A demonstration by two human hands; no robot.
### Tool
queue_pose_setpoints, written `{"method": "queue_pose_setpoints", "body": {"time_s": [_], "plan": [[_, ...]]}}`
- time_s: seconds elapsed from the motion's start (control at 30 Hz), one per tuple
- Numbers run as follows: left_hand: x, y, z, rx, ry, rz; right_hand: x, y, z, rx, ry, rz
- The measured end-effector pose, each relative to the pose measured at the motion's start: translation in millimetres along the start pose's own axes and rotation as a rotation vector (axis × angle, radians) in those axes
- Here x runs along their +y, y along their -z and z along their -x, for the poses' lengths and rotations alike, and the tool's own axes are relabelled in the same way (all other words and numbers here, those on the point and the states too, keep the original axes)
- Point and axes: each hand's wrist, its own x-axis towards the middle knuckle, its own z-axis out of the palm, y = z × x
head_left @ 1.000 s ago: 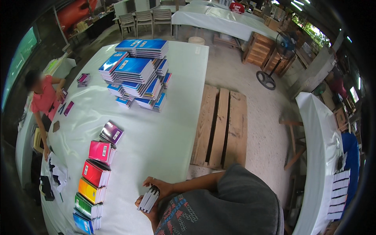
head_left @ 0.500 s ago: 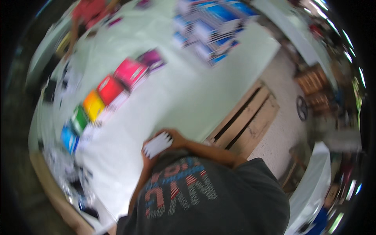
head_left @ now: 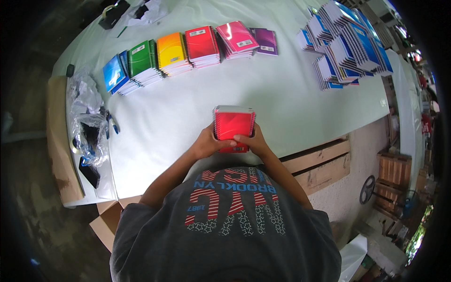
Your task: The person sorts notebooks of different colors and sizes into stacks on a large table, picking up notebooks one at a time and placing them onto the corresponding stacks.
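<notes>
A small stack of red spiral notebooks (head_left: 235,124) is held close in front of my chest, over the near edge of the white table (head_left: 169,127). Its red cover faces up, and a pale edge shows along the far side. My left hand (head_left: 209,142) wraps round the left side, thumb across the cover. From the right, my right hand (head_left: 255,141) closes on the same stack, its thumb almost meeting the other. The fingers underneath are hidden.
Beyond my hands runs a row of notebook stacks: blue (head_left: 115,74), green (head_left: 142,58), yellow (head_left: 171,50), red (head_left: 202,43), pink (head_left: 236,37) and purple (head_left: 265,41). Blue notebooks (head_left: 352,47) pile up far right. Crumpled plastic (head_left: 89,134) lies left; a wooden pallet (head_left: 319,164) stands right.
The view has swung round and sharpened. The stack in my hands showed white page edges before; now its red cover faces up. Both hands still hold it.
</notes>
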Motion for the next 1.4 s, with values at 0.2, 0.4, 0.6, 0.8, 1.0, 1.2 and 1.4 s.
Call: {"method": "queue_pose_setpoints", "body": {"time_s": [0.2, 0.4, 0.6, 0.8, 1.0, 1.2, 1.4], "plan": [[166, 54, 35, -0.13, -0.62, -0.252, -2, -12, -2, 0.164, -0.355, -0.549], [210, -3, 109, -0.738, -1.098, 0.775, 16, -5, -9, 0.122, -0.389, -0.632], [129, 51, 42, -0.304, -0.609, -0.199, 17, 3, -9, 0.028, -0.374, -0.59], [36, 148, -85, 0.741, -0.419, -1.204, 16, 7, -13, -0.081, -0.463, -0.623], [30, 158, -87, 0.892, -0.287, -0.718, 15, 11, -11, -0.091, -0.404, -0.671], [2, 167, -107, 0.936, -0.596, -1.41, 16, 10, -15, -0.166, -0.444, -0.682], [19, 215, -112, 0.57, -0.115, -0.64, 14, 12, -14, -0.18, -0.438, -0.65]]}}
